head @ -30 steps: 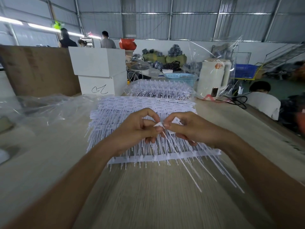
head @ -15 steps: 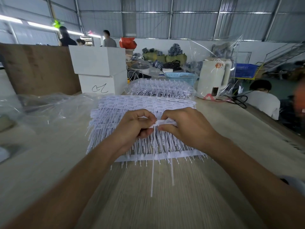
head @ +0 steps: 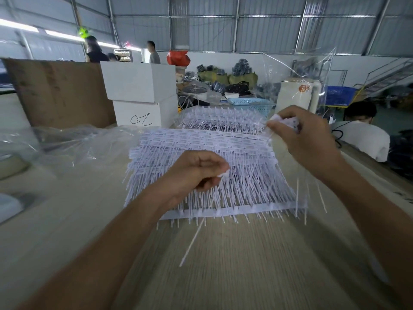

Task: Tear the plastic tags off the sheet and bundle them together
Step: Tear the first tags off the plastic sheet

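Note:
A stack of white plastic tag sheets (head: pixel 201 148) lies on the wooden table, tails pointing toward me and joined by a strip along the near edge. My left hand (head: pixel 194 173) hovers over the middle of the stack and pinches the head of one torn-off tag (head: pixel 196 233), whose long tail hangs down toward me. My right hand (head: pixel 299 135) is raised over the stack's right edge and grips a small bundle of torn-off tags (head: pixel 290 124); their thin tails trail down beside the sheet.
A second pile of tags in clear wrap (head: pixel 223 119) lies behind the stack. Two white boxes (head: pixel 138 95) and a brown board (head: pixel 60 90) stand at the back left, crumpled plastic film (head: pixel 73 142) at left. A seated person (head: pixel 362 133) is at right.
My hands were together over the sheet's middle. Now the right hand has pulled up and away to the right with its bundle, and the left hand keeps a single tag.

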A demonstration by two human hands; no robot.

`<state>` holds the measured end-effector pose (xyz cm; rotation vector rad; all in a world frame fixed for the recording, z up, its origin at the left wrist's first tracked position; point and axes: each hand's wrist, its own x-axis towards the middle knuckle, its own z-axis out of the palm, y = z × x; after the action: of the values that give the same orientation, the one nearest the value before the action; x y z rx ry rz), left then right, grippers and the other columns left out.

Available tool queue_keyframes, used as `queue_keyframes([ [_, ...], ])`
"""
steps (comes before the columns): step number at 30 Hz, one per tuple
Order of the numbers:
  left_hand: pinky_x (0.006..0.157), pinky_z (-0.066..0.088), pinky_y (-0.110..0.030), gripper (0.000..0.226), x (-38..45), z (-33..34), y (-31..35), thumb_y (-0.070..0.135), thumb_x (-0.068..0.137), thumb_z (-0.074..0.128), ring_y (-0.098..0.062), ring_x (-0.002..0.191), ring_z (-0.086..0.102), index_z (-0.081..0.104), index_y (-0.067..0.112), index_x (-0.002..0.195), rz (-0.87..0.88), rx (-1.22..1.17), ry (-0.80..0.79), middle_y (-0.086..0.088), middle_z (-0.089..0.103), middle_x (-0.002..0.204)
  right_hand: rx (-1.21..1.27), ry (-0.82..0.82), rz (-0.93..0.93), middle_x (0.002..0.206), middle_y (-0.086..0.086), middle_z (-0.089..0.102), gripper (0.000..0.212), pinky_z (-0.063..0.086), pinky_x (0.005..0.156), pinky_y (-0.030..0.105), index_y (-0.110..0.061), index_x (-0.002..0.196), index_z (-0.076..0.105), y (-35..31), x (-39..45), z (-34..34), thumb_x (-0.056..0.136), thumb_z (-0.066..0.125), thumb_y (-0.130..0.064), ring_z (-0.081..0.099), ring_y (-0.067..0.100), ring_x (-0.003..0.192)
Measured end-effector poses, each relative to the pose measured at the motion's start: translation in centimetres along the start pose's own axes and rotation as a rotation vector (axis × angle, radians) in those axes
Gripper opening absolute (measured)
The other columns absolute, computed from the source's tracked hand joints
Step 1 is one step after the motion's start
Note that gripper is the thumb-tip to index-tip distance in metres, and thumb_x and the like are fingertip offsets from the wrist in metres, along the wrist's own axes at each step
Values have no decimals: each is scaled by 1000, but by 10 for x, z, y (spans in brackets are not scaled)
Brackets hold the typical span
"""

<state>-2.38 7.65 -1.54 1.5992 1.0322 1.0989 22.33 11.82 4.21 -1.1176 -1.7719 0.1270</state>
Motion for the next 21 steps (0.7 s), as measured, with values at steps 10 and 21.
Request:
queue_keyframes([
  [10,57,49,-23,13,3,10,16,23,78,77,-12,61,59,79,23,90,415,-205,301,-3,71,74,299,-484,11,59,-18,60,24,47,49,15,-15,91,66,-44,-20,26,97,63,-38,59,7,49],
  [21,58,50,-22,14,4,15,16,8,83,79,-14,59,57,76,18,91,391,-96,390,-3,71,83,833,-575,268,80,13,66,27,63,69,45,0,96,64,-42,-39,52,91,69,-25,54,13,55],
])
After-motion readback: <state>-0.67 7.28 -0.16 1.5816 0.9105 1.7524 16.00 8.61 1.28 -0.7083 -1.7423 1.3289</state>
